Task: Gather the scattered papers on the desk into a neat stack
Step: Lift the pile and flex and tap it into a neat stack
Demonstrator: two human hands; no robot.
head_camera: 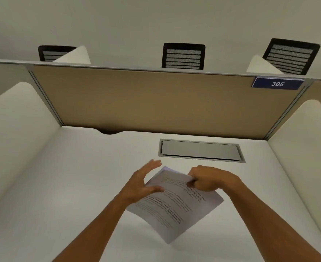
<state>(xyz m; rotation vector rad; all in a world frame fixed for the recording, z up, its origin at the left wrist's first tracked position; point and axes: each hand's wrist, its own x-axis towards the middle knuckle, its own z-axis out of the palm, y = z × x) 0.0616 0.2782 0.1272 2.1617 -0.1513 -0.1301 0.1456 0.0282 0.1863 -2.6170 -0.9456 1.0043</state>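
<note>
Here | sign reads "305" | papers text too blurred

White desk with recessed hatch

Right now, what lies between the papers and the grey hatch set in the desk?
Head view: only bare white desk between the papers and hatch.

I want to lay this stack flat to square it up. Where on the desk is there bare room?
The desk is bare left of the left hand, out to the white side divider. Another bare strip lies right of the right hand, below the metal cable hatch. The middle is crowded by the papers and both forearms.
</note>
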